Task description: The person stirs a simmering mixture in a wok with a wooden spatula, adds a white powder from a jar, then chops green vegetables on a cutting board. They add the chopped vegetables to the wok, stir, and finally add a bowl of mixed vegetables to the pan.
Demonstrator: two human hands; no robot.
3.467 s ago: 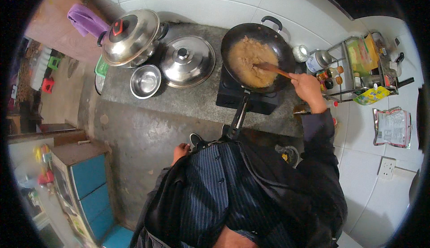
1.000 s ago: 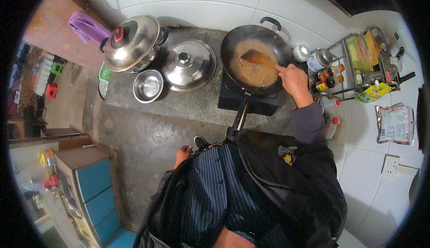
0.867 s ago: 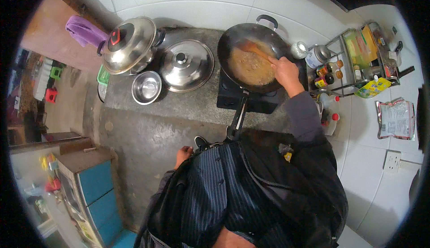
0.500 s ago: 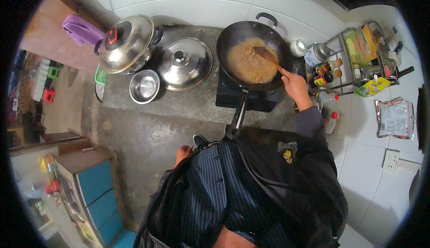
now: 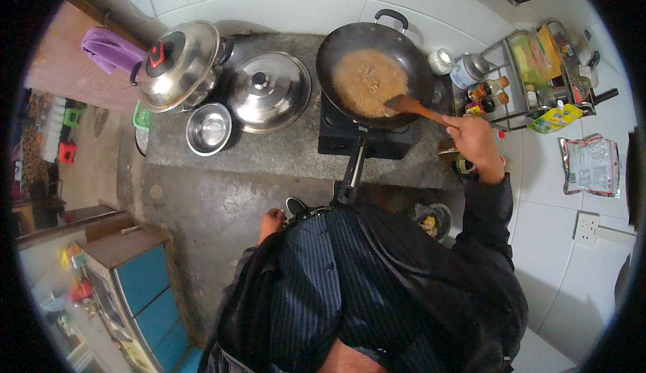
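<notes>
My right hand [image 5: 476, 139] is closed round the handle of a wooden spatula [image 5: 431, 112]. The spatula's dark blade rests at the near right edge of the brown, soupy food [image 5: 369, 80] in a black wok [image 5: 418, 70]. Light steam blurs the food. The wok sits on a black stove [image 5: 336, 137], its long handle [image 5: 355, 171] pointing toward my body. Down by my left side hangs my left hand [image 5: 271, 223], fingers loosely curled, with nothing visible in them.
Left of the wok lie a steel lid [image 5: 272, 107], a steel bowl [image 5: 208, 130] and a lidded steel pot [image 5: 185, 70]. A wire rack [image 5: 511, 120] with seasoning bottles stands at the right, beside a lidded jar [image 5: 468, 73]. A bin [image 5: 441, 218] stands below the counter.
My right hand has drawn back toward me and right with the spatula. Its blade has gone from the middle of the food to the near right edge.
</notes>
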